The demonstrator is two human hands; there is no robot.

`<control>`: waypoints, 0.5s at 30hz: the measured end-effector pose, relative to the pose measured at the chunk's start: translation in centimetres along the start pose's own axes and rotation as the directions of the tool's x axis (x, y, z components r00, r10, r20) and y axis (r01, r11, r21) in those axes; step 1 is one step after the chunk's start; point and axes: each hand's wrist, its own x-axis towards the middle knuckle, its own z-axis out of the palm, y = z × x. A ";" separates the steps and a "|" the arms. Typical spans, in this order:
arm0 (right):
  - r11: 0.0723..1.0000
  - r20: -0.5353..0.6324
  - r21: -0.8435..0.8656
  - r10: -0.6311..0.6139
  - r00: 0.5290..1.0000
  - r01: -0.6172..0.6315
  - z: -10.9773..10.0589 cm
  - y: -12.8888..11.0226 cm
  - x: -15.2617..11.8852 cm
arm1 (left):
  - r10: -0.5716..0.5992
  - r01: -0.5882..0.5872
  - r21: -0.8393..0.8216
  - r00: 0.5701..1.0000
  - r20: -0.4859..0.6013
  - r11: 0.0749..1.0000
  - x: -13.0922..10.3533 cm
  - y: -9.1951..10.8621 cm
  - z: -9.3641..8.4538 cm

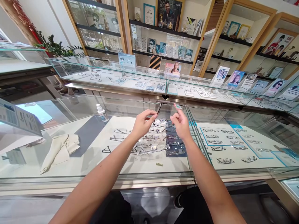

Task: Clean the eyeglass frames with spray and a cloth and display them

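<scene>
Transparent glass display case (70, 178), straight-edged, containing rows of thin-framed spectacles (225, 161); soft cream cloth (58, 149), zigzag-edged, crumpled; left hand (143, 123) and right hand (181, 125), apart, the left pinching dark-framed eyeglasses (159, 108), the right's grip indeterminable; white plastic bottle (102, 112), beyond the cloth; small tag (177, 106) at the right hand's raised finger

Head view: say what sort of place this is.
Probably an optician's shop: the glass case holds rows of glasses, eyewear adverts stand behind, and a cloth and spray bottle lie ready.
</scene>
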 end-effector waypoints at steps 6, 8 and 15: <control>0.998 0.013 -0.054 0.040 0.999 -0.039 0.0 0.4 0.0 | -0.069 0.063 -0.126 0.997 -0.044 0.990 0.1 -0.1 0.1; 0.994 0.005 -0.087 0.063 0.998 -0.063 0.0 0.6 -0.1 | -0.076 0.066 -0.139 0.995 -0.068 0.988 0.2 -0.2 0.0; 0.983 0.011 -0.178 -0.050 0.999 0.051 0.9 0.7 -0.8 | -0.057 0.050 -0.152 0.997 -0.042 0.987 -0.2 0.5 0.4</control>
